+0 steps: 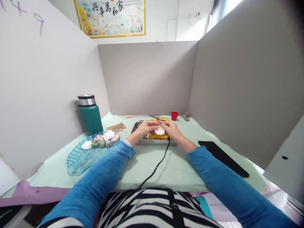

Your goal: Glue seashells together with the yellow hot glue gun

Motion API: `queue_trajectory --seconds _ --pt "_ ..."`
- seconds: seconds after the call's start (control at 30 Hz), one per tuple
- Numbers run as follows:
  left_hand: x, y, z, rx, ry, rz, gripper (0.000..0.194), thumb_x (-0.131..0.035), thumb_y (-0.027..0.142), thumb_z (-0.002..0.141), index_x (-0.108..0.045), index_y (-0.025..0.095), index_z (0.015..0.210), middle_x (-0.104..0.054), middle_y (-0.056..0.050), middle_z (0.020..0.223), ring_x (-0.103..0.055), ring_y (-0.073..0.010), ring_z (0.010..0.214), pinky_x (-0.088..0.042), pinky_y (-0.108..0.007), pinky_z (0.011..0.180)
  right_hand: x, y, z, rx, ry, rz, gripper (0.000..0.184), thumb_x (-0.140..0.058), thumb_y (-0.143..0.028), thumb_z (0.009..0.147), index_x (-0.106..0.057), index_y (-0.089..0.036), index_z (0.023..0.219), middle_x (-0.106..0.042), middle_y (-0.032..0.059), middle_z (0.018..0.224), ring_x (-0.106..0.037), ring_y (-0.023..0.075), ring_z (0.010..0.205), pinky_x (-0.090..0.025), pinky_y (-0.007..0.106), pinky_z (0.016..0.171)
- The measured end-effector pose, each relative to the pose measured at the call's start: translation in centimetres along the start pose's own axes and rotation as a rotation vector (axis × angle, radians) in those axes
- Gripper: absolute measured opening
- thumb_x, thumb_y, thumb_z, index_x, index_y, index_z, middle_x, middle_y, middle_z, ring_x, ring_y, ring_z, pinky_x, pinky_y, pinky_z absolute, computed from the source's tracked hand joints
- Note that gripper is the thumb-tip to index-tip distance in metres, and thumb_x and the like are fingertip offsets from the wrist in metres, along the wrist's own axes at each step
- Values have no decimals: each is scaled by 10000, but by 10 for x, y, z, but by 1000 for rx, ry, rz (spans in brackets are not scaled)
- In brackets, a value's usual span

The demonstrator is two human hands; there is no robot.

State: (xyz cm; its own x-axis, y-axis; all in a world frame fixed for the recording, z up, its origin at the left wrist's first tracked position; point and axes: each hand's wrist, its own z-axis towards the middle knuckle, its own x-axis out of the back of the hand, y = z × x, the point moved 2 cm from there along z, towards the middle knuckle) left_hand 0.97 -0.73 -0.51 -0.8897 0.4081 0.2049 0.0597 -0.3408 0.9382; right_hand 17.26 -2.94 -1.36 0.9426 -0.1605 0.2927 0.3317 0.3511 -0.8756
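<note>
Striped black-and-white clothing (140, 210) lies nearest the camera, between two blue sleeves reaching over the green counter (187, 174). Left hand (148, 127) and right hand (171, 129) meet above one metal tray (153, 142), each grip pinched at the upper edge of one white shell (159, 131), which bears a small yellow piece. Handling this shell and piece seems the step in hand; the move calls for steady fingertips and care around the one yellow glue gun (158, 137) just below, with its single black cord (155, 167). Counted elsewhere: one blue dish (77, 164) with roughly seven shells (108, 135), one green bottle (90, 117), one red cup (174, 116), one brown card (116, 127), one black slab (224, 159). Shells inside the tray are too hidden to count.
</note>
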Motion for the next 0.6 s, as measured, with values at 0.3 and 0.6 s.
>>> queue_trajectory --seconds 0.3,0.6 --pt "-1 4 -2 12 19 -5 311 -744 263 702 -758 134 985 -720 -68 856 -582 -95 645 -522 -230 633 0 4 2 77 5 -39 190 -543 -380 751 -562 -191 765 -562 -18 620 -487 117 538 -386 234 504" --pt "-2 5 -3 34 35 -15 270 -715 207 710 -763 136 966 -717 -56 814 -578 -92 633 -518 -228 634 -1 1 0 72 -20 -96 208 -530 -384 756 -578 -185 721 -563 -5 615 -493 124 535 -371 243 504"
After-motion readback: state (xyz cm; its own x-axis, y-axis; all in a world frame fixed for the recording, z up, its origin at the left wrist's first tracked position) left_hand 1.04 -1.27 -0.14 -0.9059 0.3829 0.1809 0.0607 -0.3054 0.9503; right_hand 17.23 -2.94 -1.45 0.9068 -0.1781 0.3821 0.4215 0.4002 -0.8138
